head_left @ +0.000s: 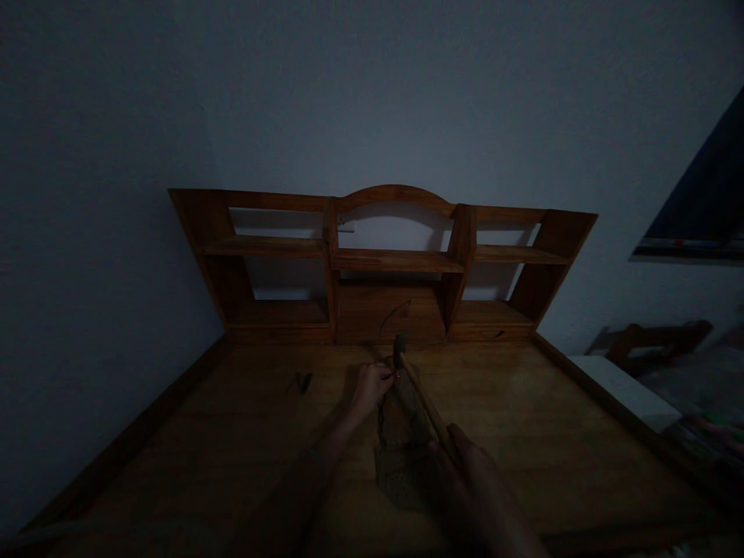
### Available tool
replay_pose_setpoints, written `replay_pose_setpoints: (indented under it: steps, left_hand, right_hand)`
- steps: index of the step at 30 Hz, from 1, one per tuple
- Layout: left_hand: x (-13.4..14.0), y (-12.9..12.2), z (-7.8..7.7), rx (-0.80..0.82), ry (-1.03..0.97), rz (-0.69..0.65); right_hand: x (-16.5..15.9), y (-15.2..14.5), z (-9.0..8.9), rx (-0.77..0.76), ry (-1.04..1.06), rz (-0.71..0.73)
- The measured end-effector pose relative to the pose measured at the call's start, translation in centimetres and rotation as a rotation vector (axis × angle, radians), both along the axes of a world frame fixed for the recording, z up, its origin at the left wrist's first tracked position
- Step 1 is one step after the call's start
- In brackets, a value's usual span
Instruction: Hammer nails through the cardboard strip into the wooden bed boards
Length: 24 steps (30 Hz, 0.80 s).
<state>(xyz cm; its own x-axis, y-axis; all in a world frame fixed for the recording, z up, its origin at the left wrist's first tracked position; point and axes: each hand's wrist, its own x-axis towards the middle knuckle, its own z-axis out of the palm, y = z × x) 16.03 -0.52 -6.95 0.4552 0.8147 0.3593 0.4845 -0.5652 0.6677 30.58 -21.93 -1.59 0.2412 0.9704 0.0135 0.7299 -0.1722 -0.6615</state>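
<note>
My right hand [468, 473] is wrapped round the wooden handle of a hammer [427, 403]. The hammer's dark head [400, 349] points away from me, close beside the fingertips of my left hand [375, 384]. Those fingertips are pinched together at the far end of a dark, rough-looking piece [407, 473] lying on the wooden desktop; what they pinch is too small and dim to name. My right hand and the handle partly cover this piece, so its full shape and material are unclear.
Small dark objects [302, 382] lie on the desktop [232, 442], left of my left hand. A wooden shelf unit [397, 261] stands along the desk's back, against the wall. To the right are a white surface [628, 387] and a wooden chair back [663, 341]. The room is dim.
</note>
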Motion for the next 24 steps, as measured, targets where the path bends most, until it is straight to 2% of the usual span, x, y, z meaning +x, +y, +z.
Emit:
replay_pose_setpoints:
  steps: [3, 6, 13, 19, 24]
  left_hand:
    - [0.0, 0.1, 0.0, -0.011, 0.039, 0.015]
    - [0.0, 0.2, -0.3, 0.026, 0.040, 0.018]
    - [0.2, 0.4, -0.8, 0.022, 0.031, 0.014]
    - [0.2, 0.3, -0.9, -0.011, 0.022, 0.032]
    - [0.1, 0.2, -0.7, 0.028, 0.032, 0.014]
  right_hand:
    - [0.0, 0.2, 0.1, -0.017, -0.026, 0.015]
    - [0.0, 0.2, 0.0, 0.032, -0.045, 0.007]
    - [0.4, 0.2, -1.0, 0.083, -0.004, 0.037]
    - [0.1, 0.2, -0.4, 0.068, -0.012, 0.022]
    - [1.0, 0.0, -1.9, 0.090, 0.050, -0.028]
